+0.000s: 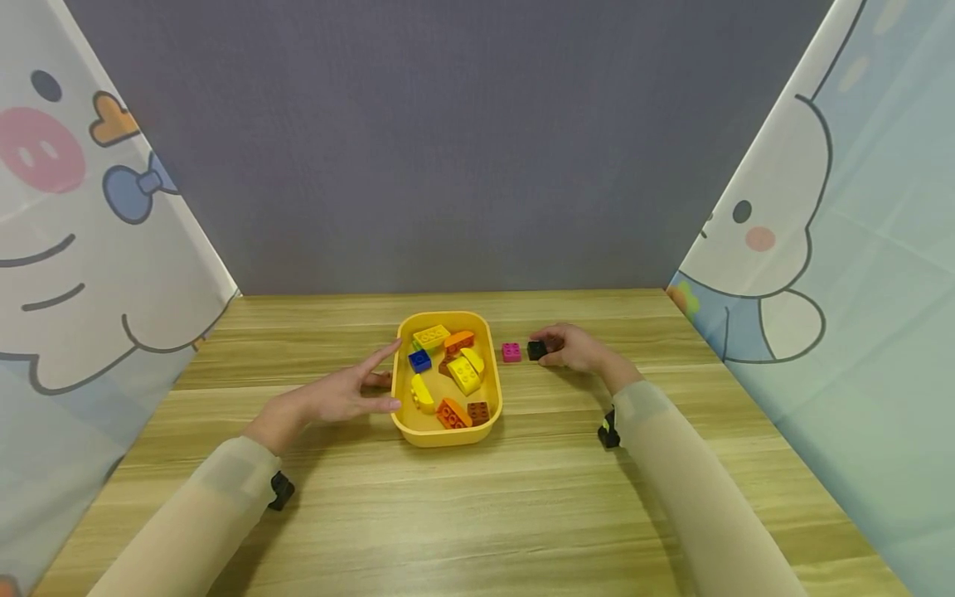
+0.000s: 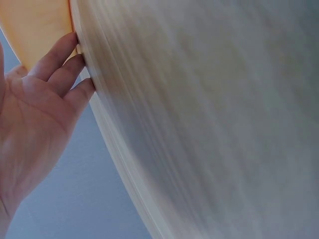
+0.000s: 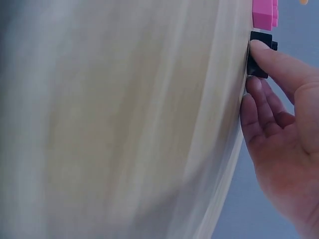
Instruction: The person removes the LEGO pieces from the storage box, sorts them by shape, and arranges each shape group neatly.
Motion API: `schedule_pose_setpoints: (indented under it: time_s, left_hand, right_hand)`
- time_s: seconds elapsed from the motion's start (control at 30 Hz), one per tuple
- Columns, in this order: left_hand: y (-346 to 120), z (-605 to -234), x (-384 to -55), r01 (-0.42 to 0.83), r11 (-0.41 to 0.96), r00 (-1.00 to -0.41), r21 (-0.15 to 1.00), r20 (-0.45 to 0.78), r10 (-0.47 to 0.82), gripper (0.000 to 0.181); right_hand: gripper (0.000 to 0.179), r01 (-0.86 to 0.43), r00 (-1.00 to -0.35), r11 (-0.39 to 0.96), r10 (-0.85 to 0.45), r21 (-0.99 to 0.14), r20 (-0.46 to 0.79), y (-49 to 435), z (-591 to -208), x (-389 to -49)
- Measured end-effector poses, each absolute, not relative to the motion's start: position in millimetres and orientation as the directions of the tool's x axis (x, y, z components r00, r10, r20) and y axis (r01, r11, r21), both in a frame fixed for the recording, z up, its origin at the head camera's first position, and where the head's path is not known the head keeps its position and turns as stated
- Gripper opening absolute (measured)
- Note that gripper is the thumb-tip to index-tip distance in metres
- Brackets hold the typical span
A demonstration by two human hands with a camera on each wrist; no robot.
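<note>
My right hand [image 1: 570, 348] pinches a black building brick [image 1: 536, 350] low at the table, right of the yellow bin. In the right wrist view the thumb lies on the near side of the black brick [image 3: 260, 64]. A magenta brick [image 1: 511, 352] sits just left of it, studs up. My left hand [image 1: 343, 393] is spread at the left side of the yellow bin [image 1: 446, 439], its thumb and fingertips at the rim. In the left wrist view the fingers [image 2: 65, 74] are slightly bent near the bin's orange-looking wall [image 2: 42, 25].
Inside the bin lie several bricks: a blue one [image 1: 419, 361], a brown one [image 1: 478, 412], orange ones [image 1: 452, 414] and yellow ones [image 1: 464, 375]. The wood-grain table [image 1: 448, 514] ends at a grey back panel [image 1: 455, 166]. Cartoon-printed curtains [image 1: 858, 207] flank both sides.
</note>
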State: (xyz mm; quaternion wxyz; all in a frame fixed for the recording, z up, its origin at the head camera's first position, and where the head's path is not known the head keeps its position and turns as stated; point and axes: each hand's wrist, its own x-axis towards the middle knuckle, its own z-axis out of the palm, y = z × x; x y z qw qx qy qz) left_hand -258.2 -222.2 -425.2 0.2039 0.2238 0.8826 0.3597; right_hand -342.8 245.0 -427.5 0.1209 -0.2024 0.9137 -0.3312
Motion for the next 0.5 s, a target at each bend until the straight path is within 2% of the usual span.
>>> schedule_pose_setpoints:
  time_s: [0.23, 0.5]
  left_hand:
    - [-221.1, -425.1, -257.5, 0.227, 0.637, -0.82, 0.737, -0.208, 0.533, 0.111]
    - [-221.8, -422.5, -256.8, 0.229, 0.639, -0.818, 0.734, -0.211, 0.535, 0.112]
  right_hand:
    - [0.061, -0.271, -0.907, 0.656, -0.42, -0.705, -0.042, 251.8, -421.6, -336.6]
    - [0.049, -0.36, -0.908, 0.599, -0.402, -0.715, 0.12, 241.3, -403.5, -330.6]
